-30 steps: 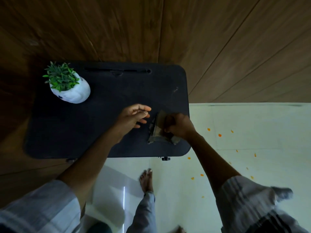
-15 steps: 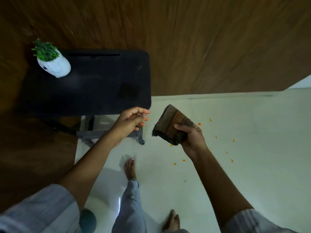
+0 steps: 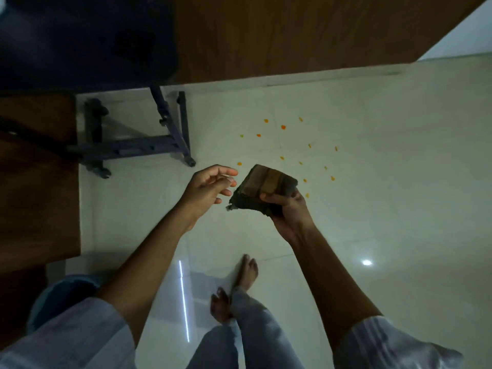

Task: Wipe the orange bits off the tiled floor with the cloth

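Note:
My right hand grips a folded dark brown cloth and holds it in the air above the pale tiled floor. Several small orange bits lie scattered on the tiles just beyond and to the right of the cloth. My left hand hovers just left of the cloth with its fingers loosely curled and apart, holding nothing and not touching the cloth.
A dark table top fills the upper left, its metal legs standing on the tiles beside the bits. A brown wood-panelled wall runs along the back. My bare feet stand below the hands.
The cloth was lifted off the dark table and carried out over the floor in my right hand. The view tilted down, so the table and plant slid up and out of sight.

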